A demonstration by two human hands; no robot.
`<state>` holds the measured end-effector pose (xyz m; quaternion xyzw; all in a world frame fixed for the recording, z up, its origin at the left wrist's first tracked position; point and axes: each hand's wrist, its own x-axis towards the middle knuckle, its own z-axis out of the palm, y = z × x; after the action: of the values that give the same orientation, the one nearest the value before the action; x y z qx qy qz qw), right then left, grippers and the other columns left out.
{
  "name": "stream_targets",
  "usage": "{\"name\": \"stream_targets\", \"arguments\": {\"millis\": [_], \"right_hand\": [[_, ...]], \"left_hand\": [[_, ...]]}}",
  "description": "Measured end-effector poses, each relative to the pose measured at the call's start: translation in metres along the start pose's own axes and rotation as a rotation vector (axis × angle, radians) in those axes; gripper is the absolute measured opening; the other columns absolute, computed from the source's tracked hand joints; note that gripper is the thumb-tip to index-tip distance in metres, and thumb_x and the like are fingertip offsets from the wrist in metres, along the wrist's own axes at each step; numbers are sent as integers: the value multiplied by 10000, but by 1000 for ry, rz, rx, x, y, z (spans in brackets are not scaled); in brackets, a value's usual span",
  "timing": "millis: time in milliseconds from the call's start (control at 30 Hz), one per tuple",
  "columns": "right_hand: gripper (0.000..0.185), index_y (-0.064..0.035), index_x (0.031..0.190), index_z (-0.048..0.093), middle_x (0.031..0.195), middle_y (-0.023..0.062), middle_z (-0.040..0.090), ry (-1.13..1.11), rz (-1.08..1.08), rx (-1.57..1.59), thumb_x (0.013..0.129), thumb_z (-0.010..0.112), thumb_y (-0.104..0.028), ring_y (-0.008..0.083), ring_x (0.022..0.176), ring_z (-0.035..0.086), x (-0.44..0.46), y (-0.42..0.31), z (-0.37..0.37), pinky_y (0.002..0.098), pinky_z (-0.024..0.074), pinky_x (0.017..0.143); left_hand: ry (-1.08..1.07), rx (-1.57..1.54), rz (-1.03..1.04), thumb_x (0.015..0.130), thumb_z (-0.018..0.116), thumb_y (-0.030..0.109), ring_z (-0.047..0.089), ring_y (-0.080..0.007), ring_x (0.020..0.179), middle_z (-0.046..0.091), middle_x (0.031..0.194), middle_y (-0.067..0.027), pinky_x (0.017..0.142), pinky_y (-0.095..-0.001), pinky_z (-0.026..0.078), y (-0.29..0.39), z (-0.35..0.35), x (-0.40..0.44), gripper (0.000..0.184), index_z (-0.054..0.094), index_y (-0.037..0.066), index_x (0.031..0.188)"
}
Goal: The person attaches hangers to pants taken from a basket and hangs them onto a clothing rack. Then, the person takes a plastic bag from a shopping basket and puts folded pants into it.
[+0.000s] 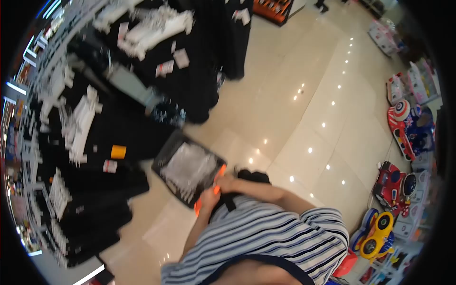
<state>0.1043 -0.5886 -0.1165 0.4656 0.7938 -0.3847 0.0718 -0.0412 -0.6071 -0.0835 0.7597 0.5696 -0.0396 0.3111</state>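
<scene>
A dark shopping cart with an orange handle stands in front of me, tilted in the view. A crumpled clear plastic sheet or bag lies in it; what it covers I cannot make out. My left hand is wrapped round one part of the orange handle. Close beside it, my right hand grips the handle farther along. A black bag or pouch shows near my right forearm, partly hidden.
Racks of black clothes with white hangers and paper tags crowd the left. Shiny tiled floor stretches ahead and right. Boxed toys, a red toy vehicle and a yellow toy line the right. An orange display stand is far ahead.
</scene>
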Motion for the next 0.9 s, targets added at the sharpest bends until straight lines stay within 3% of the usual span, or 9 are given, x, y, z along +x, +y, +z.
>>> {"name": "stream_targets", "arguments": {"millis": [33,67,100,133,233,267,700,900], "right_hand": [[312,-91,974,616,1025,100,615,-15,43,-96,700,596,-241,254,1011,575,-5,6,-20,418,476,790],[320,-68,964,612,1028,113,617,-43,121,-84,694,601,-240,272,965,598,-24,7,-58,424,479,786],[330,-83,986,613,1048,103,615,5,190,-3,696,604,-240,290,918,613,-29,20,-53,425,479,791],[273,-109,934,641,957,102,639,151,185,-13,694,605,-235,262,908,618,-25,44,-33,416,494,752],[348,-100,1063,567,1178,90,537,0,316,189,718,557,-138,223,1162,453,-65,26,-49,451,381,910],[291,-71,996,542,1123,94,537,101,333,188,705,523,-58,246,1139,461,-70,25,-35,462,397,886],[284,-60,961,555,1034,92,565,535,647,399,679,530,-35,262,1065,492,-107,30,6,429,399,865],[302,-58,979,547,1032,96,563,598,706,427,678,540,-39,263,1065,494,-91,10,-5,449,385,887]], "left_hand": [[-29,15,20,765,576,336,605,-378,626,610,677,-201,572,-479,484,16,-11,13,389,592,135,1098],[6,-71,22,722,615,308,601,-380,661,610,693,-199,614,-475,482,30,-10,28,262,636,53,781],[36,-103,117,727,610,313,601,-378,664,611,687,-193,623,-477,479,49,-21,34,270,634,61,822],[17,-108,133,735,599,310,602,-374,684,615,704,-189,628,-477,477,46,0,46,276,630,69,868],[-62,-109,279,717,594,269,603,-363,668,610,681,-180,612,-462,479,46,9,40,234,611,61,822],[-99,-91,325,710,592,251,605,-355,659,608,675,-176,607,-455,481,47,9,40,213,605,56,795],[-270,117,772,670,599,159,600,-333,610,598,638,-154,575,-420,475,89,0,79,136,561,37,716],[-293,152,916,654,600,151,605,-329,620,600,642,-152,573,-418,477,78,-23,97,154,568,28,741]]}}
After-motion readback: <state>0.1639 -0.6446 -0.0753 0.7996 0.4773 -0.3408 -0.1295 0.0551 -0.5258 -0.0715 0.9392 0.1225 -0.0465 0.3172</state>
